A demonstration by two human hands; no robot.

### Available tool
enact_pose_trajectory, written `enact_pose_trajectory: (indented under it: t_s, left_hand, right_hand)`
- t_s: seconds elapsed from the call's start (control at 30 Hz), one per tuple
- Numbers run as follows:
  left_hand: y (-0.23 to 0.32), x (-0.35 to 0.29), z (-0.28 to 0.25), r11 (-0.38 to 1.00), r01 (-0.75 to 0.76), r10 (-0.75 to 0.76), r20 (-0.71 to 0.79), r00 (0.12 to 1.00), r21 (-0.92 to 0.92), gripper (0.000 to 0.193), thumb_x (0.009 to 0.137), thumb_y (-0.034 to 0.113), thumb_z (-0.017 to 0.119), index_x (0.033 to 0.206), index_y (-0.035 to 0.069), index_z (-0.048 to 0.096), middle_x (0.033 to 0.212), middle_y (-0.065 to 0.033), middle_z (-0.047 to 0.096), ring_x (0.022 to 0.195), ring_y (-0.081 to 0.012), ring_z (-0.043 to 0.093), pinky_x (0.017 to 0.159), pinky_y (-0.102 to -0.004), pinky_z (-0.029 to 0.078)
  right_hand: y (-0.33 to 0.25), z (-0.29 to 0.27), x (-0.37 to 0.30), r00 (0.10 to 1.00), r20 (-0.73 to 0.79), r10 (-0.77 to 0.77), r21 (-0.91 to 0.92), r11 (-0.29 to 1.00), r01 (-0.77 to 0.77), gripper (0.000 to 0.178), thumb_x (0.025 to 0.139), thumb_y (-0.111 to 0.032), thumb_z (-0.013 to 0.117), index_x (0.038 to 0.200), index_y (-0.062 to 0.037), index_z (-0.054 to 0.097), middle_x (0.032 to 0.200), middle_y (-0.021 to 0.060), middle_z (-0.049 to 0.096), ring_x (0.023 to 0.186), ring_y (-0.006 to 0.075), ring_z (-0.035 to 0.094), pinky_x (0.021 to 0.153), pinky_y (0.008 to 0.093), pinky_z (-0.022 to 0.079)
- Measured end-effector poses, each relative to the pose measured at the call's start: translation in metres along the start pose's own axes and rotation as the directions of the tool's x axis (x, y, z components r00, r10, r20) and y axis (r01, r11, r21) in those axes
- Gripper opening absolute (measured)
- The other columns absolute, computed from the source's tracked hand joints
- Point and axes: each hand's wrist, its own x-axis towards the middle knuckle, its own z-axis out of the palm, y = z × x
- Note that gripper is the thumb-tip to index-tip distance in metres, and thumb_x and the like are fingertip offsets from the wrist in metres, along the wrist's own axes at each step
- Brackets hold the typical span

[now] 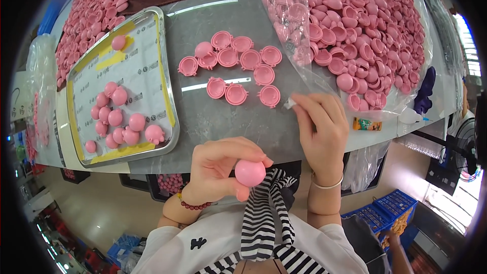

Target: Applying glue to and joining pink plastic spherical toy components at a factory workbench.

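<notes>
My left hand [223,165] is closed round a smooth pink plastic ball [250,173], held in front of my chest at the table's near edge. Between thumb and fingertips, my right hand [323,129] pinches a small white scrap [289,104] just above the grey tabletop; whether it is paper or cloth I cannot tell. Beyond both hands lie several pink half shells [236,94], most with the hollow side up, and one round-side-up shell [204,49] among them. To the left is a metal tray [172,144] lined with printed paper and yellow tape, bearing several pink balls [137,122].
A large heap of pink shells [365,25] in clear plastic fills the far right; another heap [91,35] lies far left. Near my right hand are an orange packet [367,124], a white-tipped bottle [410,116] and a dark blue object [425,91]. Blue crates [390,208] stand below right.
</notes>
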Motion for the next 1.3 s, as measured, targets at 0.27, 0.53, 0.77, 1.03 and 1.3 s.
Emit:
enact_pose_trajectory:
  t_s: [0.27,0.53,0.77,1.03,1.3]
  left_hand:
    - [0.000,-0.004,-0.005,0.979,0.044,-0.046,0.009,0.999,0.200,0.050,0.057,0.014,0.080,0.097,-0.007,0.059,0.091,-0.0152,0.061,0.083,-0.0215,0.058,0.073,-0.0297,0.045]
    - [0.005,-0.010,-0.002,0.988,0.117,-0.131,-0.146,0.981,-0.103,0.051,0.061,0.024,0.077,0.097,-0.006,0.059,0.091,-0.0162,0.061,0.084,-0.0215,0.058,0.073,-0.0319,0.046]
    - [0.010,-0.002,-0.009,0.991,-0.114,0.115,-0.012,0.993,0.068,0.052,0.058,0.026,0.079,0.095,-0.005,0.059,0.087,-0.0164,0.062,0.083,-0.0247,0.057,0.073,-0.0333,0.045]
    - [0.065,-0.003,-0.048,-0.115,0.319,0.624,-0.181,0.760,0.941,0.027,0.067,0.003,0.064,0.094,0.002,0.060,0.093,-0.0091,0.060,0.085,-0.0242,0.055,0.078,-0.0333,0.042]
    - [0.042,0.022,-0.014,-0.118,0.057,0.306,-0.018,0.952,0.991,0.031,0.068,-0.005,0.056,0.098,0.003,0.060,0.113,-0.0139,0.053,0.106,-0.0294,0.048,0.086,-0.0368,0.040]
  right_hand:
    - [-0.054,-0.018,-0.010,0.957,-0.028,-0.289,0.524,0.811,0.260,0.026,0.060,-0.006,0.070,0.086,-0.0024,0.066,0.092,0.0061,0.062,0.082,0.0193,0.055,0.063,0.0256,0.047]
    - [-0.047,-0.023,-0.028,0.907,0.013,-0.421,0.313,0.863,0.396,0.025,0.057,-0.003,0.068,0.082,-0.0013,0.066,0.088,0.0049,0.063,0.072,0.0164,0.056,0.060,0.0236,0.047]
    - [-0.014,-0.015,-0.021,0.994,0.071,0.088,-0.041,0.996,-0.085,0.026,0.061,-0.001,0.067,0.086,-0.0081,0.066,0.070,0.0051,0.049,0.064,0.0215,0.047,0.056,0.0318,0.038]
    - [-0.004,-0.013,-0.023,0.952,-0.207,0.225,0.093,0.973,-0.210,0.027,0.067,0.003,0.058,0.093,-0.0023,0.063,0.079,0.0092,0.055,0.065,0.0197,0.050,0.060,0.0283,0.042]
    - [0.103,-0.084,-0.052,0.353,-0.902,0.248,0.059,0.882,-0.467,0.034,0.076,-0.007,0.059,0.108,0.0034,0.051,0.091,0.0076,0.052,0.086,0.0146,0.046,0.076,0.0265,0.040]
